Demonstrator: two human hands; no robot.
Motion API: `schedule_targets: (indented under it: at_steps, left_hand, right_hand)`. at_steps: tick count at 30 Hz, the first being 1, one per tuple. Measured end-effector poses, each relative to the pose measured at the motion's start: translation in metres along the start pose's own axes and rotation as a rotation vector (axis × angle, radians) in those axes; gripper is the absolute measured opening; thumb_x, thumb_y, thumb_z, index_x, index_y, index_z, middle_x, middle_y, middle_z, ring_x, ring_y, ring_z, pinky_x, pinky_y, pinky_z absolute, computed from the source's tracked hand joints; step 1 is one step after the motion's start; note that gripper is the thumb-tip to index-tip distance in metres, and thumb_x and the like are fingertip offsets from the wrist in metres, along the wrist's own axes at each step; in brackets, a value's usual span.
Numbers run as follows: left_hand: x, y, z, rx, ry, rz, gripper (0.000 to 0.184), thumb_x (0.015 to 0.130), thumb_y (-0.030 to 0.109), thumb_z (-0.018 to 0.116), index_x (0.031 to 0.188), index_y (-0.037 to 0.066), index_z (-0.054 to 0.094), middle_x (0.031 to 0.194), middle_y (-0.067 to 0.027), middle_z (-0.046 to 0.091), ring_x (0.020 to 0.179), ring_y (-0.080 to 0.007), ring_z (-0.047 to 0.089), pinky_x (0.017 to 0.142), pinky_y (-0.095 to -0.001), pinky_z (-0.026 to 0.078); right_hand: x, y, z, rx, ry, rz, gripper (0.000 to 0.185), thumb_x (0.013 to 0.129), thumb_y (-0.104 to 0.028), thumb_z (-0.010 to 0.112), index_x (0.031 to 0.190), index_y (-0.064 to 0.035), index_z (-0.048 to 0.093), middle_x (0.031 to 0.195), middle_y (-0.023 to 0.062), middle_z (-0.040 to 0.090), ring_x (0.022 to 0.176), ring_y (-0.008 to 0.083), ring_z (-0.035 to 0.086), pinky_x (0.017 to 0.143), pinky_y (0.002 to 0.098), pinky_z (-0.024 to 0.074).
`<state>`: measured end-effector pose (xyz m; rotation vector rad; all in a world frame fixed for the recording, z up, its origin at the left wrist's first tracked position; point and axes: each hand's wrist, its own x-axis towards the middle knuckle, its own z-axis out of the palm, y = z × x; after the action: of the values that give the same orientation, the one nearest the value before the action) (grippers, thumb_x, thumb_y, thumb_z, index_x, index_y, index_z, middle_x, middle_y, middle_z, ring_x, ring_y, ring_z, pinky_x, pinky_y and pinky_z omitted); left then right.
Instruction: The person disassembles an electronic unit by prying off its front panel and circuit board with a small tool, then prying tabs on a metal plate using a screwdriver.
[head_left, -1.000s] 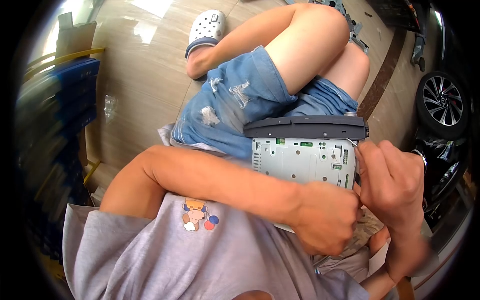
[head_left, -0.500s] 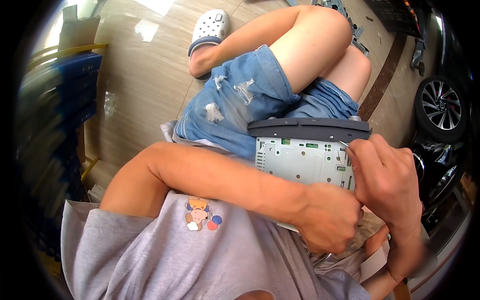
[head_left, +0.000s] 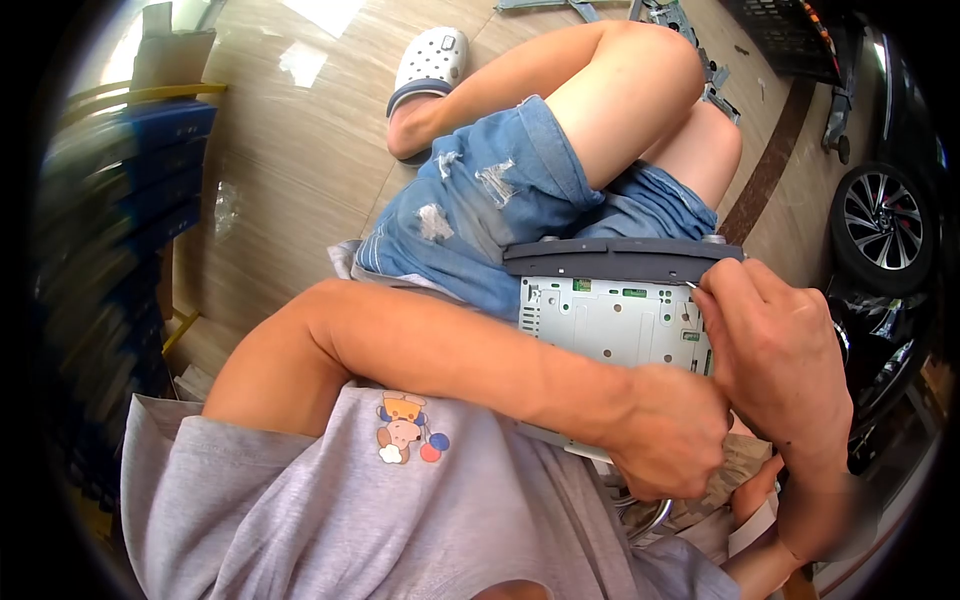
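Note:
A car stereo unit, a pale metal case with slots and holes, rests on my lap. Its dark plastic front panel faces away from me, with a knob near each end. My left hand is closed in a fist at the case's near right part; whatever its fingers hold is hidden. Beyond it, my right hand is pinched at the right end, where the case meets the front panel. A thin, shiny metal tip shows at its fingertips; the rest of that tool is covered by the hand.
Blue boxes are stacked at the left beside a yellow bar. Metal brackets lie on the tiled floor past my knees. A dark car with a spoked wheel stands at the right. Camouflage fabric shows below my hands.
The whole view has shifted slightly down and right. Both hands stay at the right end of the stereo, and the left fist has turned a little.

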<state>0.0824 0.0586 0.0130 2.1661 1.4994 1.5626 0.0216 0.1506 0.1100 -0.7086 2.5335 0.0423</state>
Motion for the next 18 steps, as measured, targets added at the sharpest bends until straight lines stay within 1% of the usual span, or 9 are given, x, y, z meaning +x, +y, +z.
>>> schedule_targets:
  at_steps: [1, 4, 8, 10, 11, 13, 14, 16, 18]
  left_hand:
    - [0.000, 0.000, 0.001, -0.008, -0.014, -0.009, 0.014, 0.068, 0.026, 0.068, 0.058, 0.016, 0.073, 0.064, -0.0010, 0.069, 0.065, -0.0235, 0.070, 0.056, -0.0420, 0.056]
    - [0.005, 0.001, 0.003, -0.024, -0.074, -0.032, 0.014, 0.069, 0.024, 0.069, 0.059, 0.016, 0.074, 0.064, -0.0009, 0.069, 0.065, -0.0239, 0.070, 0.055, -0.0420, 0.057]
    - [0.013, 0.003, -0.001, -0.037, -0.148, -0.054, 0.013, 0.068, 0.024, 0.069, 0.059, 0.015, 0.074, 0.062, -0.0010, 0.069, 0.065, -0.0245, 0.069, 0.057, -0.0427, 0.057]
    - [0.018, 0.002, 0.001, -0.036, -0.194, -0.069, 0.013, 0.069, 0.024, 0.068, 0.067, 0.015, 0.077, 0.068, -0.0031, 0.072, 0.068, -0.0257, 0.072, 0.060, -0.0453, 0.057]
    - [0.019, 0.002, 0.005, -0.035, -0.218, -0.076, 0.015, 0.069, 0.025, 0.067, 0.071, 0.015, 0.079, 0.070, -0.0041, 0.074, 0.069, -0.0263, 0.073, 0.062, -0.0466, 0.057]
    - [0.017, -0.001, 0.010, -0.072, -0.137, -0.109, 0.015, 0.070, 0.024, 0.067, 0.072, 0.015, 0.079, 0.070, -0.0040, 0.074, 0.069, -0.0269, 0.073, 0.062, -0.0463, 0.058]
    - [0.015, -0.002, 0.011, -0.089, -0.098, -0.126, 0.015, 0.070, 0.023, 0.067, 0.072, 0.015, 0.080, 0.070, -0.0040, 0.074, 0.070, -0.0271, 0.073, 0.061, -0.0462, 0.058]
    - [0.015, -0.003, 0.014, -0.063, -0.094, -0.100, 0.014, 0.070, 0.023, 0.068, 0.072, 0.015, 0.079, 0.070, -0.0039, 0.074, 0.070, -0.0271, 0.073, 0.060, -0.0457, 0.058]
    - [0.015, -0.003, 0.016, -0.050, -0.117, -0.086, 0.014, 0.070, 0.023, 0.068, 0.071, 0.015, 0.079, 0.069, -0.0037, 0.074, 0.070, -0.0271, 0.074, 0.060, -0.0456, 0.058]
  right_hand:
    - [0.001, 0.000, 0.001, 0.003, 0.022, -0.023, 0.017, 0.073, -0.003, 0.065, 0.080, -0.0048, 0.050, 0.072, 0.0115, 0.056, 0.060, 0.0335, 0.063, 0.051, 0.0438, 0.0485]
    - [0.000, 0.000, -0.007, -0.002, -0.116, 0.045, 0.015, 0.086, -0.005, 0.072, 0.087, -0.0031, 0.058, 0.079, 0.0142, 0.063, 0.066, 0.0383, 0.062, 0.058, 0.0468, 0.0489]
    - [0.004, -0.004, -0.022, -0.053, -0.200, 0.039, 0.016, 0.087, -0.006, 0.072, 0.084, -0.0035, 0.056, 0.079, 0.0150, 0.063, 0.067, 0.0381, 0.062, 0.058, 0.0461, 0.0491]
    - [0.001, -0.009, -0.025, -0.094, -0.223, 0.058, 0.018, 0.087, -0.007, 0.072, 0.082, -0.0038, 0.055, 0.079, 0.0151, 0.063, 0.067, 0.0377, 0.062, 0.057, 0.0453, 0.0485]
    - [-0.003, -0.009, -0.018, -0.082, -0.144, 0.048, 0.018, 0.083, -0.005, 0.071, 0.081, -0.0043, 0.053, 0.076, 0.0134, 0.060, 0.065, 0.0351, 0.063, 0.055, 0.0442, 0.0484]
    - [-0.011, -0.007, 0.002, -0.056, 0.008, 0.031, 0.020, 0.074, -0.003, 0.070, 0.079, -0.0054, 0.051, 0.070, 0.0100, 0.056, 0.060, 0.0299, 0.063, 0.050, 0.0421, 0.0481]
    - [-0.013, -0.005, 0.010, -0.014, 0.067, 0.017, 0.020, 0.075, -0.004, 0.071, 0.079, -0.0059, 0.051, 0.070, 0.0095, 0.054, 0.059, 0.0290, 0.062, 0.050, 0.0417, 0.0474]
    - [-0.016, 0.002, 0.026, 0.073, 0.193, -0.020, 0.022, 0.079, -0.006, 0.073, 0.077, -0.0067, 0.052, 0.068, 0.0085, 0.051, 0.057, 0.0272, 0.061, 0.048, 0.0409, 0.0459]
    - [-0.017, 0.006, 0.031, 0.069, 0.224, -0.051, 0.022, 0.081, -0.007, 0.074, 0.076, -0.0074, 0.052, 0.067, 0.0078, 0.048, 0.055, 0.0257, 0.059, 0.047, 0.0407, 0.0444]
